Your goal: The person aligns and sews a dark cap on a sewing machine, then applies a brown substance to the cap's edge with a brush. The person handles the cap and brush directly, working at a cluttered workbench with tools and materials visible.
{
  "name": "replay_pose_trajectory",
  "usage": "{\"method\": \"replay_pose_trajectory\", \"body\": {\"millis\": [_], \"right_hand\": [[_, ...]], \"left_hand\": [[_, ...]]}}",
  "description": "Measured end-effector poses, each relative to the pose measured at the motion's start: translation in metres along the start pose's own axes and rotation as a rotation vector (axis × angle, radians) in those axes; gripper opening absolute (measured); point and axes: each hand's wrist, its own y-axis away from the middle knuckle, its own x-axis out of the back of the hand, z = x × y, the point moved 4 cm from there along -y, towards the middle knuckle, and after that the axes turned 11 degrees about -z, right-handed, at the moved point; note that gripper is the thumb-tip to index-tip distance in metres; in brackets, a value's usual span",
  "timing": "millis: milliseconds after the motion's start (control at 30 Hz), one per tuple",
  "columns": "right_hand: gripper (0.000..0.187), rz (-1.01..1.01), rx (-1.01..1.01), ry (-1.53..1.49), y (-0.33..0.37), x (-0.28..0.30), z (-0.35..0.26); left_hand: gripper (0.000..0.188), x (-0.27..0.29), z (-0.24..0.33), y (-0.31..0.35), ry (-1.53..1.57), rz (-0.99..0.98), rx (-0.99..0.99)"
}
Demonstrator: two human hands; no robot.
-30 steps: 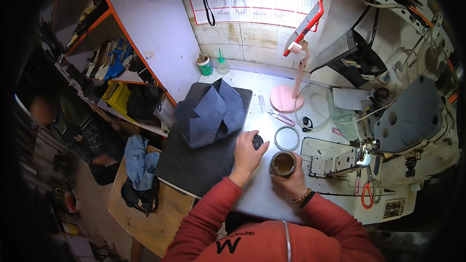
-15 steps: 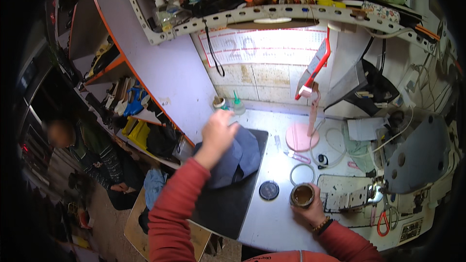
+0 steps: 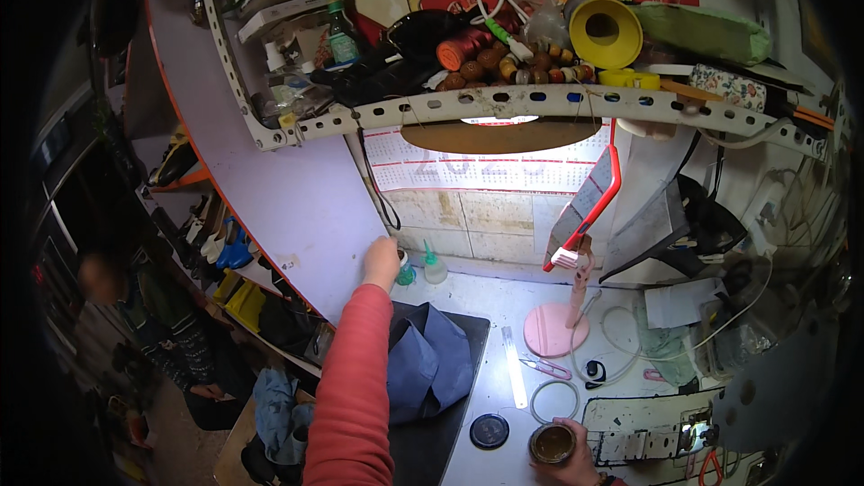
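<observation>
My left hand (image 3: pixel 382 263) reaches to the back left of the white table, fingers curled, beside a small jar with green on it (image 3: pixel 405 272). What those fingers hold, if anything, is hidden. At the front edge my right hand (image 3: pixel 580 456) is wrapped round an open jar of brown stuff (image 3: pixel 551 444). A round black lid (image 3: pixel 490 432) lies left of that jar. Below my left hand, a folded dark blue cloth piece (image 3: pixel 430 364) rests on a black mat (image 3: pixel 468 328). A clear squeeze bottle with a green nozzle (image 3: pixel 435 267) stands close to the small jar.
A pink stand (image 3: pixel 556 328) bears a red-cased phone (image 3: pixel 589 202). Near it lie a clear ruler (image 3: pixel 514 369), pink snips (image 3: pixel 547 369) and a ring (image 3: pixel 554 401). A sewing machine (image 3: pixel 648 427) stands right; a laden metal shelf (image 3: pixel 504 106) hangs above. Someone sits at far left.
My left hand has moved from above the blue cloth to the small jar at the back. The view has tilted up, showing more shelf. My right hand still holds the open jar.
</observation>
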Motion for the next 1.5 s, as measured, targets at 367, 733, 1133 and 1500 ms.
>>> {"method": "replay_pose_trajectory", "body": {"millis": [367,733,1133,1500], "right_hand": [[0.066,0.020,-0.026,-0.035,0.000,0.003,-0.014],[0.065,0.022,-0.016,-0.023,0.000,0.005,-0.017],[0.093,-0.052,0.063,0.003,-0.002,0.004,-0.004],[0.091,-0.096,0.024,-0.061,0.000,0.004,0.005]], "left_hand": [[0.009,0.047,-0.025,0.013,0.209,0.367,0.017],[0.016,0.014,-0.020,0.062,0.271,0.203,0.241],[0.029,0.022,-0.004,0.067,0.211,0.093,0.312],[0.030,-0.005,-0.014,0.074,0.210,-0.094,0.305]]}}
